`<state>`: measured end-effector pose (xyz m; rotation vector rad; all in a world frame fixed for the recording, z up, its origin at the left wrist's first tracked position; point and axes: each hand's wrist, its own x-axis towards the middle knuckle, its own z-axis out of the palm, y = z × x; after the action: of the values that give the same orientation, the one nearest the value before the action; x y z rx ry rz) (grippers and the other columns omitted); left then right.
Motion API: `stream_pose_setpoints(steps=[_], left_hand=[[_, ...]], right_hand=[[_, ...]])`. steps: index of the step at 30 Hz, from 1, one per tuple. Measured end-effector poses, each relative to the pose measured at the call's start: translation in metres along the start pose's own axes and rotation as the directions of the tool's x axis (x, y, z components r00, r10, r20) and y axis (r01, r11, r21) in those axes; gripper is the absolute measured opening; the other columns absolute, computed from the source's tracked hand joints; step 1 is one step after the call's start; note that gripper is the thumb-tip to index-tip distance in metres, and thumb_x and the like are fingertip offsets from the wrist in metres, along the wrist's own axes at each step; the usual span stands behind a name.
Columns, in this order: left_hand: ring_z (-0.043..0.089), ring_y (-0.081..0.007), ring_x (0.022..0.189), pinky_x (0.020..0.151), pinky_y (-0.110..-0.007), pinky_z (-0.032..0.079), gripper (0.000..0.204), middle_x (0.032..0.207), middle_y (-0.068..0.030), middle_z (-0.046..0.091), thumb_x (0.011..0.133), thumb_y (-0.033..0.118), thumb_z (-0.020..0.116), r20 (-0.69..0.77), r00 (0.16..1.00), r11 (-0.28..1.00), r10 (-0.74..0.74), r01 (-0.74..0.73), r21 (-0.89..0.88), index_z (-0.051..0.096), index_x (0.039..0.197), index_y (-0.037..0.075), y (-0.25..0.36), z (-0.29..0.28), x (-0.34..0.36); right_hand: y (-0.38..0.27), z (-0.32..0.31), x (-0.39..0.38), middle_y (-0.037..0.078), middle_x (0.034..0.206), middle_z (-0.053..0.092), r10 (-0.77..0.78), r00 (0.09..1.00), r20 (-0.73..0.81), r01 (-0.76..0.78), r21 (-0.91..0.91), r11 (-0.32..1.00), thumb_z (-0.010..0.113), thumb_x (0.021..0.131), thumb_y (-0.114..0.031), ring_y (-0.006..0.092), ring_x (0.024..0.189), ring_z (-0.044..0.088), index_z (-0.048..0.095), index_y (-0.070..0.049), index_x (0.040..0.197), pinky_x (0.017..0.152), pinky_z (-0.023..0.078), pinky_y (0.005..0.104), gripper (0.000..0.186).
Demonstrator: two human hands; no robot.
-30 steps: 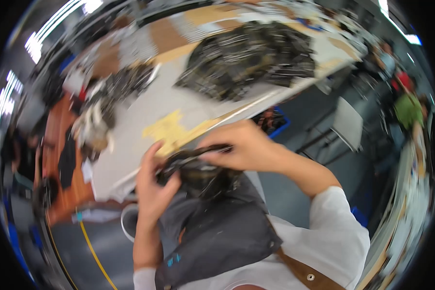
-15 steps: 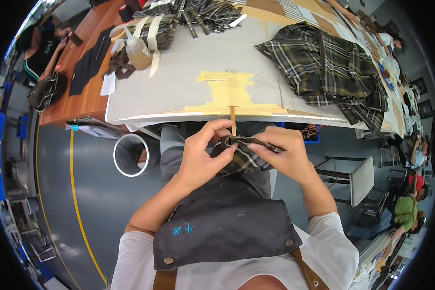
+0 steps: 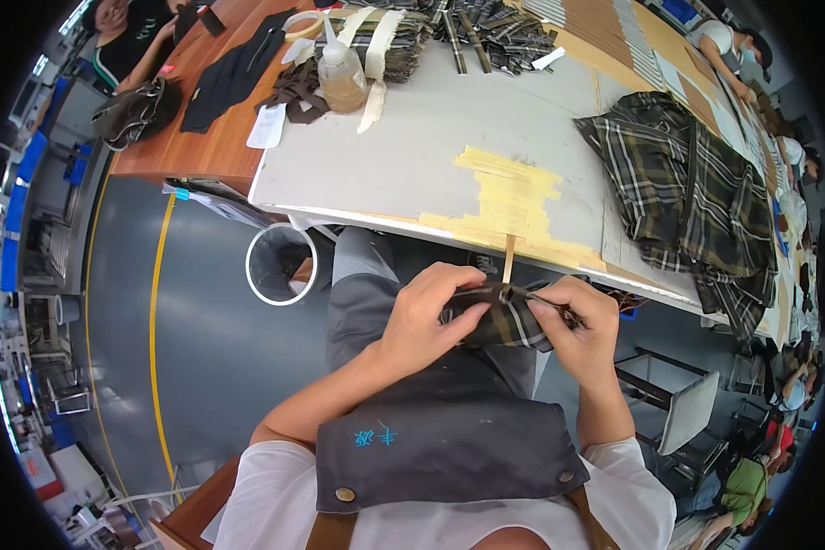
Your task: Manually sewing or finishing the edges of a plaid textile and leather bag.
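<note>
Between my two hands, over my lap, is a piece of dark plaid fabric. My left hand pinches its left part between thumb and fingers. The right part is gripped by my right hand, the dark edge bunched under the thumb. A narrow wooden stick juts from the table's front edge toward me, its near end meeting the fabric's upper edge; whether it goes inside the cloth I cannot tell. Yellow tape covers the tabletop where the stick comes out.
A larger plaid garment lies on the table at the right. Far left stand a squeeze bottle and bundled plaid pieces, with loose strips beyond. Below the table is a white-rimmed bin. Other people sit farther off.
My view has turned, so the table and hands appear farther right and tilted. Both hands keep hold of the plaid fabric at the stick; the fabric looks more spread out sideways.
</note>
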<state>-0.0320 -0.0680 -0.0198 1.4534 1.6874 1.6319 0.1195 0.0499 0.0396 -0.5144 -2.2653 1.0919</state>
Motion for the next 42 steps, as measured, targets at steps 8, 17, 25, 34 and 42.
stream_pose_setpoints(steps=[8, 17, 25, 34, 42], left_hand=[[0.061, -0.0198, 0.086, 0.077, -0.029, 0.048, 0.038, 0.093, -0.0105, 0.061, 0.070, 0.001, 0.071, 0.185, 0.933, 0.949, -0.309, 0.314, 0.002, 0.057, 0.106, 0.002, -0.048, -0.012, 0.002], [0.057, -0.0337, 0.095, 0.083, -0.037, 0.046, 0.059, 0.112, -0.0221, 0.054, 0.074, 0.010, 0.069, 0.319, 0.597, 0.632, -0.736, 0.775, 0.009, 0.041, 0.125, -0.001, -0.132, 0.021, -0.065], [0.060, -0.0216, 0.083, 0.074, -0.035, 0.051, 0.082, 0.093, -0.0166, 0.059, 0.078, 0.012, 0.068, 0.618, 0.343, -0.025, -0.708, 0.862, -0.507, 0.014, 0.135, -0.013, -0.084, 0.042, -0.092], [0.060, -0.0182, 0.085, 0.066, -0.026, 0.050, 0.076, 0.100, -0.0170, 0.058, 0.074, -0.005, 0.061, 0.672, 0.322, 0.398, -0.666, 0.916, -0.045, 0.017, 0.137, -0.009, -0.051, 0.056, -0.115], [0.054, -0.0119, 0.099, 0.087, -0.027, 0.043, 0.057, 0.109, -0.0065, 0.058, 0.076, -0.011, 0.053, 0.738, 0.674, 0.793, 0.011, 0.444, -0.417, 0.040, 0.130, 0.000, 0.042, 0.021, -0.039]], right_hand=[[0.006, -0.010, 0.020, 0.008, 0.065, 0.058, 0.164, 0.986, 0.021, -0.165, 0.091, 0.982, 0.066, 0.071, 0.002, 0.0116, 0.050, 0.048, 0.060, 0.001, 0.074, 0.045, 0.035, 0.0226, 0.007], [0.014, -0.017, -0.023, 0.012, 0.085, 0.066, -0.356, 0.913, 0.197, 0.300, 0.265, 0.916, 0.069, 0.074, -0.014, 0.0150, 0.045, 0.051, 0.063, -0.001, 0.075, 0.039, 0.036, 0.0238, 0.014], [-0.020, 0.026, -0.103, 0.010, 0.092, 0.067, -0.407, 0.861, 0.306, 0.314, 0.311, 0.897, 0.059, 0.083, -0.026, 0.0136, 0.046, 0.052, 0.065, -0.001, 0.077, 0.039, 0.037, 0.0236, 0.026], [-0.057, 0.056, -0.141, 0.008, 0.100, 0.064, -0.443, 0.820, 0.363, 0.363, 0.270, 0.892, 0.073, 0.061, -0.012, 0.0187, 0.064, 0.062, 0.062, -0.001, 0.088, 0.050, 0.049, 0.0288, 0.031], [-0.057, -0.048, -0.146, 0.011, 0.101, 0.062, -0.063, 0.916, -0.396, 0.070, 0.004, 0.998, 0.062, 0.076, -0.006, 0.0127, 0.073, 0.057, 0.065, 0.000, 0.088, 0.060, 0.042, 0.0205, 0.013]])
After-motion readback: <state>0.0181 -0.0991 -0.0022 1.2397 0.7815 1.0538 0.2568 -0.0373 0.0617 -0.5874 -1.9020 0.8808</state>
